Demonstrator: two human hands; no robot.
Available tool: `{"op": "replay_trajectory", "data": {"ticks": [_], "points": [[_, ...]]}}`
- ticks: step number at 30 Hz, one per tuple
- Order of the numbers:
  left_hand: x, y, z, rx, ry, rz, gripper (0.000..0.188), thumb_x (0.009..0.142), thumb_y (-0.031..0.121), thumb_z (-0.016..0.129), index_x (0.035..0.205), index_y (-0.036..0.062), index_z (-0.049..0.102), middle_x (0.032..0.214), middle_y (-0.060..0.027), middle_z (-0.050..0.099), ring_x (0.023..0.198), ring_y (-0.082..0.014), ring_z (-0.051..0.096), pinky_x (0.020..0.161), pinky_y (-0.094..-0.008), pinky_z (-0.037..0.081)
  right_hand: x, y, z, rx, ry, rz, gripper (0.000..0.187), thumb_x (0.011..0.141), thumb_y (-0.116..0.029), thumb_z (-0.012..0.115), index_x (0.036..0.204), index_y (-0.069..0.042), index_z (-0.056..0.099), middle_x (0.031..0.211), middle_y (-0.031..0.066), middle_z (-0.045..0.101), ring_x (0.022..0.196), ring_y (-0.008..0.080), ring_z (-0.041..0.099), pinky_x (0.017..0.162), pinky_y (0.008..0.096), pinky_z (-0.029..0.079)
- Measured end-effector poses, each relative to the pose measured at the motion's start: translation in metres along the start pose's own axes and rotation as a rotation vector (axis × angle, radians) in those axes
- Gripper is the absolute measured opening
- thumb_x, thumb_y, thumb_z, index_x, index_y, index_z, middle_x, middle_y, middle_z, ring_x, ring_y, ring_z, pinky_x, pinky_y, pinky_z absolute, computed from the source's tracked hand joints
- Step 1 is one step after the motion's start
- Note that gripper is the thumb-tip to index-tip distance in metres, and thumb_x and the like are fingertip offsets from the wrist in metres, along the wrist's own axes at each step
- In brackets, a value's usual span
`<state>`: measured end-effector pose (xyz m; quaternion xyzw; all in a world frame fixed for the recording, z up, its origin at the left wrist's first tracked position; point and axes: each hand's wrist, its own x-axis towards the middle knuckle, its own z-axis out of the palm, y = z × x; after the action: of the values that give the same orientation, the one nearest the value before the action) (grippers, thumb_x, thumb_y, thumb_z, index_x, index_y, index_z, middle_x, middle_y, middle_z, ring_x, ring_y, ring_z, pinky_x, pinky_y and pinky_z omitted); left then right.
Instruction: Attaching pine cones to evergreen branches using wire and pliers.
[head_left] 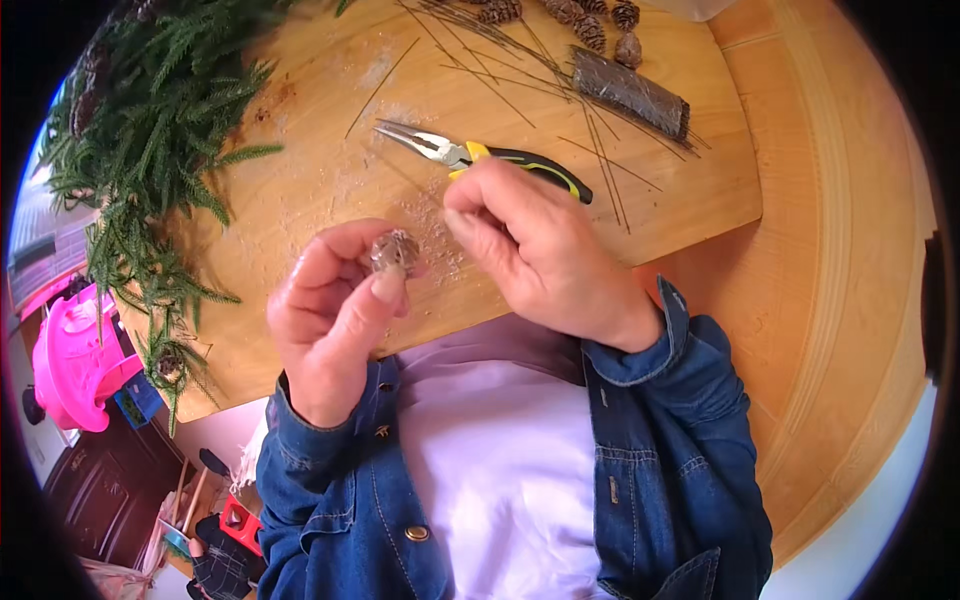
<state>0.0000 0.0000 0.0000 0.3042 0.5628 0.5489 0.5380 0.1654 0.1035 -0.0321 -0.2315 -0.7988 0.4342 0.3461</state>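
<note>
My left hand (335, 300) pinches a small brown pine cone (393, 250) between thumb and fingers, raised over the near edge of the table. To its right, my right hand (545, 250) is closed, thumb pressed against the curled forefinger. Whatever it may hold is too thin or too hidden to make out. Just beyond that hand lie long-nose pliers (430, 144) with black and yellow handles, their jaws pointing left. The hand partly covers the handles in this view, and I cannot tell if it touches them.
Green artificial fir branches (150, 150) cover the table's left side. Thin dark wires (500, 85) lie scattered at the far side, by a dark wrapped bundle (632, 92). Several pine cones (590, 32) sit behind it. Crumbs dot the wooden table (690, 215). A pink plastic chair (75, 360) stands left.
</note>
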Motion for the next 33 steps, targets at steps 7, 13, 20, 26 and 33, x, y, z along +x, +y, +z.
{"op": "replay_trajectory", "data": {"ticks": [7, 13, 20, 26, 33], "points": [[-0.010, 0.001, -0.005, -0.099, -0.073, -0.044, 0.032, 0.089, 0.006, 0.059, 0.116, -0.0077, 0.051, 0.098, -0.0095, 0.063, 0.079, -0.0076, 0.055, 0.070, -0.0202, 0.045, 0.010, 0.008, 0.001, 0.083, 0.071, 0.341, 0.004, 0.089, -0.004, 0.060, 0.092, -0.001, 0.058, 0.073, 0.0046, 0.055, 0.064, 0.0087, 0.051, 0.056, 0.0253, 0.042], [-0.015, -0.004, -0.007, -0.162, -0.020, 0.009, 0.032, 0.087, 0.001, 0.062, 0.116, -0.0075, 0.051, 0.099, -0.0086, 0.063, 0.084, -0.0076, 0.056, 0.074, -0.0198, 0.045, 0.005, -0.033, -0.002, -0.067, -0.012, 0.037, 0.007, 0.083, 0.001, 0.063, 0.089, 0.001, 0.058, 0.068, 0.0082, 0.054, 0.057, 0.0152, 0.053, 0.051, 0.0285, 0.041], [-0.021, -0.003, -0.014, -0.128, -0.022, 0.001, 0.037, 0.084, -0.002, 0.066, 0.117, -0.0081, 0.052, 0.099, -0.0055, 0.061, 0.085, -0.0069, 0.054, 0.074, -0.0174, 0.043, -0.003, -0.050, 0.006, -0.037, -0.131, -0.028, 0.012, 0.076, 0.008, 0.064, 0.085, 0.003, 0.058, 0.063, 0.0106, 0.052, 0.052, 0.0241, 0.052, 0.048, 0.0307, 0.040], [-0.022, -0.010, -0.020, 0.123, -0.018, 0.098, 0.036, 0.086, 0.002, 0.063, 0.119, -0.0081, 0.052, 0.095, -0.0078, 0.063, 0.071, -0.0067, 0.055, 0.065, -0.0183, 0.046, 0.000, -0.051, 0.008, -0.039, -0.147, -0.014, 0.011, 0.077, 0.008, 0.064, 0.085, 0.003, 0.058, 0.062, 0.0099, 0.051, 0.051, 0.0216, 0.052, 0.047, 0.0303, 0.040], [-0.021, -0.010, -0.014, -0.001, 0.011, 0.134, 0.035, 0.086, 0.000, 0.063, 0.119, -0.0083, 0.052, 0.096, -0.0066, 0.061, 0.072, -0.0065, 0.055, 0.065, -0.0183, 0.046, -0.001, -0.051, 0.011, -0.043, -0.127, -0.008, 0.011, 0.076, 0.009, 0.063, 0.085, 0.004, 0.058, 0.061, 0.0094, 0.051, 0.050, 0.0203, 0.051, 0.047, 0.0292, 0.040]]}}
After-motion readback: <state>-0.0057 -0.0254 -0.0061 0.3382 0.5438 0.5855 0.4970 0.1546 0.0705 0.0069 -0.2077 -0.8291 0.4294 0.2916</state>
